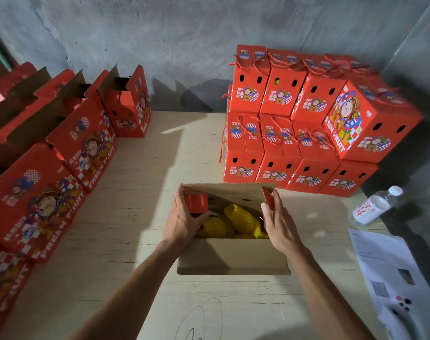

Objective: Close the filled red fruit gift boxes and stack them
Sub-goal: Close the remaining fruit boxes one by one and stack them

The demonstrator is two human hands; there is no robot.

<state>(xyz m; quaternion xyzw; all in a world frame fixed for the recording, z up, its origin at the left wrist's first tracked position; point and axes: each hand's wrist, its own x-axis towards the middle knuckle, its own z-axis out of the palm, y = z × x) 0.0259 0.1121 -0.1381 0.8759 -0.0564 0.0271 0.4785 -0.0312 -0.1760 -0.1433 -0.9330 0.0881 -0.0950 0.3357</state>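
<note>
So you've got one open box (233,256) sitting on the worktop (125,217) right in front of you, near flap folded out toward you and the far flap standing up. Inside it's full of fruit in yellow foam netting (238,217). Your left hand (182,222) has its grip curled round the red side flap (195,201) on the left end, thumb on the inside, fingers along the outside. Your right hand (277,224) is doing the mirror job, pinching the red side flap (269,198) on the right end between thumb and fingers. Both flaps are tilted inward over the fruit but not down flat.

The closed boxes (302,123) are stacked at the far right of the worktop, against the wall, two layers high with rope handles on top, and one of them sits skewed on the right end of the upper layer. Along the left edge there's a row of open boxes (84,143) with their lids up.

Off to your right there's a water bottle (373,206) lying on its side, and just nearer to you some printed paper sheets (390,273).
</note>
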